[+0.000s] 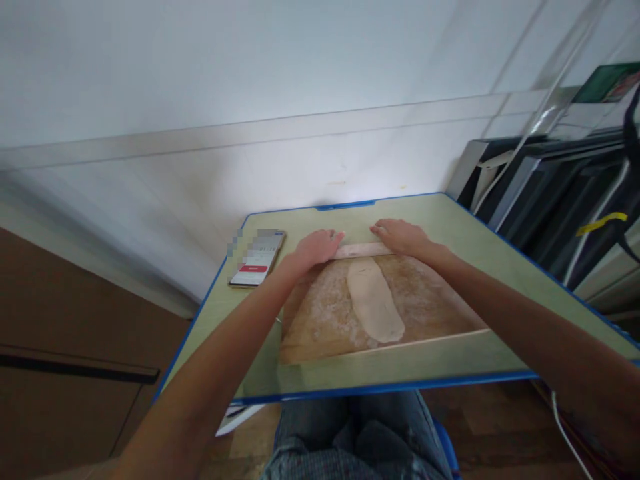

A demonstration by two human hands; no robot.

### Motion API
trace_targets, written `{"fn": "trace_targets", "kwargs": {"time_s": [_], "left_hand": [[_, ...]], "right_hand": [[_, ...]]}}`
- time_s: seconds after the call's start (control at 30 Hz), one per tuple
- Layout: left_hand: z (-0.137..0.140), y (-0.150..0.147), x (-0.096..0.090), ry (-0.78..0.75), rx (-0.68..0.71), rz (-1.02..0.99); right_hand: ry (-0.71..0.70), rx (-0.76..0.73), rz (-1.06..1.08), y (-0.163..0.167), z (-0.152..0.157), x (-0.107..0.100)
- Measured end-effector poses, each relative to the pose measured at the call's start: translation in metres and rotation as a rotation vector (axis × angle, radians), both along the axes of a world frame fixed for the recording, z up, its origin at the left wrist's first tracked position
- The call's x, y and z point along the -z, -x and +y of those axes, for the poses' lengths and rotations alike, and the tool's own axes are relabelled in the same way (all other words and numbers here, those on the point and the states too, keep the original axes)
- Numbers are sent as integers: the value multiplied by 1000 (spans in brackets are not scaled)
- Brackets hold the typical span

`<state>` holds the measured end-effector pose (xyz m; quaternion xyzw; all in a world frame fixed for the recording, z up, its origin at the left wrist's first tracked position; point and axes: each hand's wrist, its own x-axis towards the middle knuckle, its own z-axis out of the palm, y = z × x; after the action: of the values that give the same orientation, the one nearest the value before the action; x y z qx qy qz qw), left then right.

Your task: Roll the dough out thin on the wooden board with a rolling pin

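One left hand [319, 247] and one right hand [401, 237] make two. There is one rolling pin [363, 250], one flattened piece of dough [376, 303], one wooden board [320, 313], one phone [254, 269] and one counter [215, 333]. I count one brown cabinet [65, 293], bearing one black handle [80, 368]. One yellow strip [603, 223] is visible. Dark panels [540, 220] number several, overlapping too much for an exact count.

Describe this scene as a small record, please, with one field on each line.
left hand: on the left part of the rolling pin
right hand: on its right part
rolling pin: pale, lying across the far end of the dough
dough: flat, elongated
board: brown, whitish dusting, under the dough
table: pale green, blue edge
phone: left of the board, screen lit
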<state>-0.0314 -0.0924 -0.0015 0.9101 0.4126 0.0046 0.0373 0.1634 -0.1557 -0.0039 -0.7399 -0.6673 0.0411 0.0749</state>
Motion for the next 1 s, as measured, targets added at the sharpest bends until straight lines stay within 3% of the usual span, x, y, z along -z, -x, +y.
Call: {"fn": "trace_targets", "kwargs": {"time_s": [0.13, 0.23, 0.33, 0.43, 0.57, 0.7, 0.8, 1.0], "left_hand": [[-22, 13, 3, -87, 216, 14], [-37, 19, 3, -156, 300, -10], [-48, 21, -1, -160, 226, 23], [-55, 23, -8, -147, 175, 71], [-66, 27, -11, -141, 175, 60], [-71, 24, -3, -190, 54, -32], [-67, 21, 4, -155, -10, -63], [-48, 19, 9, -145, -44, -47]], "right_hand": [[-103, -301, -169, -7, -27, 0], [-91, -248, -272, -6, -41, 2], [-50, -107, -293, 1, -46, 0], [-37, -64, -311, 9, -49, -3], [-46, -74, -279, 13, -57, -3], [-100, -92, -263, 10, -56, 4], [-120, -153, -206, 6, -43, 6], [3, -214, -108, -3, -7, 8]]}}
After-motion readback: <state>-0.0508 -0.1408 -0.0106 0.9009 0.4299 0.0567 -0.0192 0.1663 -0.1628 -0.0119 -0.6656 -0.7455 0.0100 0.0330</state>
